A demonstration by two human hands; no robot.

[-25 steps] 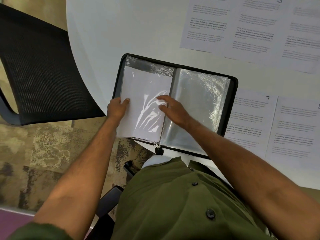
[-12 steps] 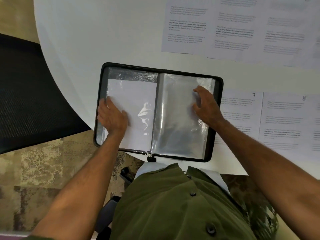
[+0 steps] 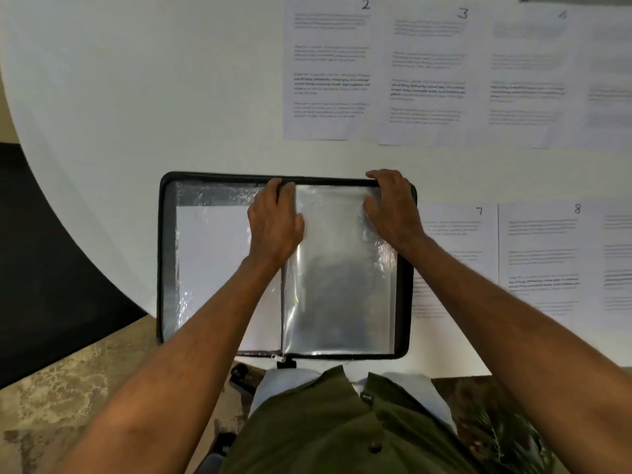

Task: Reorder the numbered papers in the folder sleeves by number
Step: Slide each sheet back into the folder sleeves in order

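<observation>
Folder (image 3: 405, 302): open, stiff. Sleeve (image 3: 342, 285): thin, slippery, floppy; take at its 12 o'clock mouth. Left hand (image 3: 273, 227), right hand (image 3: 393, 206): grip there, pinch unclear.
</observation>
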